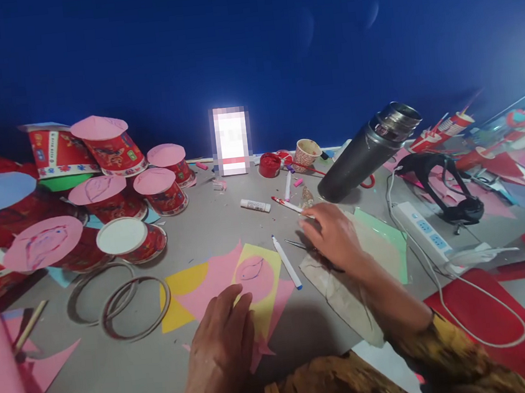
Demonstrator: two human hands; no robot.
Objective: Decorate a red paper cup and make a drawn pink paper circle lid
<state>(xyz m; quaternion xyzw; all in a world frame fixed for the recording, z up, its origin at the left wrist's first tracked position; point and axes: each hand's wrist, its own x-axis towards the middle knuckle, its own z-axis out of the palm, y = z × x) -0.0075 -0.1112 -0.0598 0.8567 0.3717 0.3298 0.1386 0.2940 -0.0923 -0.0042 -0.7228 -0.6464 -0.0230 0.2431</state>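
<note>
My left hand (222, 344) lies flat with fingers stretched out on pink paper (215, 279) and a yellow sheet (262, 262) at the table's near middle. A pink paper circle (255, 277) with a pen-drawn outline sits just beyond its fingertips. My right hand (335, 236) reaches forward over a brown paper bag (343, 294), fingers curled down onto scissors (295, 243) whose tips poke out to the left. A white marker with a blue end (287, 261) lies between the two hands.
Red paper cups topped with pink circles (104, 169) crowd the left. Loose cup rims (118, 299) lie near them. A dark thermos (368, 151), glue stick (255, 205), markers, a power strip (423, 229), headphones (444, 190) and a red chair (491, 322) fill the right.
</note>
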